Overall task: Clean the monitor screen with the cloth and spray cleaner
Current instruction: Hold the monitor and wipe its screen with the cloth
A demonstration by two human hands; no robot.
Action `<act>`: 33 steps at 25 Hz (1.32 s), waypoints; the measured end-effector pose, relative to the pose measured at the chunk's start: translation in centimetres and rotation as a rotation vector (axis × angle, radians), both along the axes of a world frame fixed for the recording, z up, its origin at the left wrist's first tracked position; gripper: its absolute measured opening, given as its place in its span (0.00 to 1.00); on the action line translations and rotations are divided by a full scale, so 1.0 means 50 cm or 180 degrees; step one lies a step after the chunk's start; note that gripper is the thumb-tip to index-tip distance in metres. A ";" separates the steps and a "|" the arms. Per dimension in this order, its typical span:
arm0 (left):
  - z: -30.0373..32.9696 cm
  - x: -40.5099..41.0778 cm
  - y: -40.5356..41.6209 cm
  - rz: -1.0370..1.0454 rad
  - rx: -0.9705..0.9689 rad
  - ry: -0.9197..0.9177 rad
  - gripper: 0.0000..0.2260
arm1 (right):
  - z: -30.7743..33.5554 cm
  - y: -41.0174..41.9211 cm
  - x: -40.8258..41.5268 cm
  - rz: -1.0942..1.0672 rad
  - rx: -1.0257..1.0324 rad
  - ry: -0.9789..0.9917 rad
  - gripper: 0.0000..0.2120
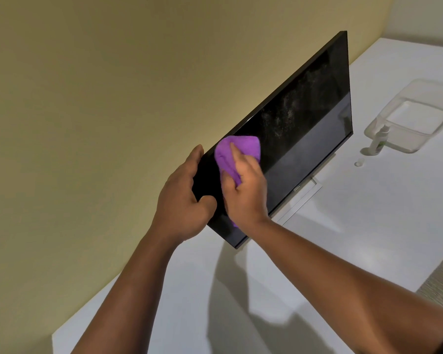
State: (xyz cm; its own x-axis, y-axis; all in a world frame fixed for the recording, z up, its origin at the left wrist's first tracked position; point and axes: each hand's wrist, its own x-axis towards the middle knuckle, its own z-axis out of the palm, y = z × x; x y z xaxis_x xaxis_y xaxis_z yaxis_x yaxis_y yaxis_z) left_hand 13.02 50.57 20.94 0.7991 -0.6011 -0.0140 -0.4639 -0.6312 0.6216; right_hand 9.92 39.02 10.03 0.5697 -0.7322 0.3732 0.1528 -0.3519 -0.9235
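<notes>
A black monitor (304, 116) stands on a white desk, its dark screen speckled with fine spray droplets near the middle. My left hand (184, 198) grips the screen's left edge, fingers wrapped behind it. My right hand (246, 185) presses a purple cloth (234, 154) flat against the left part of the screen. The small spray bottle (380, 139) stands upright on the desk to the right of the monitor, with its little cap (358, 163) lying beside it.
A clear plastic container (425, 98) holding something white sits on the white desk (368, 226) behind the spray bottle. The monitor's silver stand (307, 192) shows under the screen. A yellowish wall runs along the left. Floor shows at the lower right.
</notes>
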 end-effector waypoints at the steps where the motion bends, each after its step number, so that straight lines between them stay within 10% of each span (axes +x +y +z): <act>1: 0.003 0.000 0.001 -0.0003 -0.0035 0.0063 0.45 | 0.000 0.014 -0.003 0.0324 -0.0190 -0.0044 0.28; 4: 0.007 0.001 0.002 -0.0048 -0.0088 0.0259 0.45 | -0.037 0.016 -0.048 0.0845 -0.0553 0.0001 0.30; 9: 0.006 0.004 0.001 0.0039 -0.0206 0.0490 0.45 | -0.007 -0.039 -0.014 -0.0138 0.0096 0.0129 0.25; 14: 0.014 0.003 0.000 0.0086 -0.0232 0.0409 0.45 | -0.028 0.031 -0.031 0.1123 -0.0450 0.0011 0.29; 20: 0.007 0.000 -0.013 0.0101 -0.0049 0.0196 0.44 | -0.015 -0.058 -0.028 0.0033 0.0266 0.0273 0.22; 26: 0.003 0.000 -0.038 0.0340 0.0030 0.0080 0.41 | -0.048 -0.030 -0.060 0.1399 -0.0965 0.0401 0.22; 33: 0.004 -0.006 -0.102 0.0672 0.0082 -0.0336 0.30 | -0.006 -0.083 -0.029 0.0627 0.0007 -0.0015 0.23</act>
State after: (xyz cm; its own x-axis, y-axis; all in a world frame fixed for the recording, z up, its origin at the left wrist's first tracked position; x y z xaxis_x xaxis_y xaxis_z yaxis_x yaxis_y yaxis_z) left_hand 12.71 45.47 21.13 0.9048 -0.4210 0.0632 -0.3816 -0.7362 0.5589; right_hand 8.46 34.86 9.74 0.7004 -0.6075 0.3747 0.2229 -0.3126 -0.9234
